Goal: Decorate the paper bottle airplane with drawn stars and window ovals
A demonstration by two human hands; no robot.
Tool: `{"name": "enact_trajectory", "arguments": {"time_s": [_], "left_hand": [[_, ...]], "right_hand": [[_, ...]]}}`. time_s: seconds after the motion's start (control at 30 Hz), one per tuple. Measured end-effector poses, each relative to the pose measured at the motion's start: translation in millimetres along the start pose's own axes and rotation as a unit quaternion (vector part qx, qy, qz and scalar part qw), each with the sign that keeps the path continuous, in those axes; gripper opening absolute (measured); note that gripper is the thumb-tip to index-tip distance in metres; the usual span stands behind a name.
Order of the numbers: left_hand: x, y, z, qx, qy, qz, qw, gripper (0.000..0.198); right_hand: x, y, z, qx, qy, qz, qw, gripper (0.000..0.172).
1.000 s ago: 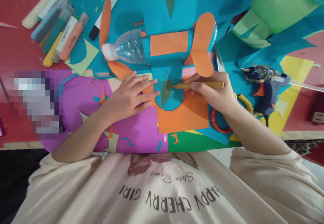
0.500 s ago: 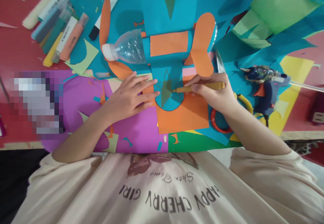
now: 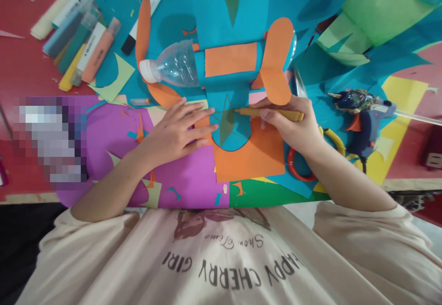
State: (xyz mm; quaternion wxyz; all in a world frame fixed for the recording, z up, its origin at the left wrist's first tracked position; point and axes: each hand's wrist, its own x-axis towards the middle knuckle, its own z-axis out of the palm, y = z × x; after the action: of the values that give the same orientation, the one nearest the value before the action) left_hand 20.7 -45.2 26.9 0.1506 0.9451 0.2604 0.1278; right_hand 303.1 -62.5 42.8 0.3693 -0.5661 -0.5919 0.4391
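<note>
Markers (image 3: 83,43) lie left of the bottle (image 3: 174,66), the glue gun (image 3: 362,112) well to its right. In front of it the left hand (image 3: 174,132) lies on paper (image 3: 193,176); the right hand (image 3: 293,128) and pen (image 3: 272,112) sit further right.

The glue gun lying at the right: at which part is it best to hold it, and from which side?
Take the glue gun by its blue handle, which points toward the person, so come from the near side. Its metal nozzle points left and may be hot; keep fingers away.
</note>
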Motion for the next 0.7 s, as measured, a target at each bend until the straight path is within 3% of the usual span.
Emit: {"name": "enact_trajectory", "arguments": {"time_s": [0.3, 0.53, 0.7], "left_hand": [[0.6, 0.8, -1.7, 0.016, -0.004, 0.003, 1.0, 0.035], [0.7, 2.6, -2.3, -0.004, -0.023, -0.034, 0.999, 0.033], [0.3, 1.3, -0.9, -0.017, -0.001, -0.016, 1.0, 0.032]], "right_hand": [[1.4, -2.2, -0.1, 0.025, -0.004, 0.019, 1.0, 0.012], [0.8, -2.8, -1.2, 0.002, -0.018, 0.014, 1.0, 0.016], [1.8, -5.7, -2.2, 0.015, -0.041, 0.009, 0.999, 0.014]]}}
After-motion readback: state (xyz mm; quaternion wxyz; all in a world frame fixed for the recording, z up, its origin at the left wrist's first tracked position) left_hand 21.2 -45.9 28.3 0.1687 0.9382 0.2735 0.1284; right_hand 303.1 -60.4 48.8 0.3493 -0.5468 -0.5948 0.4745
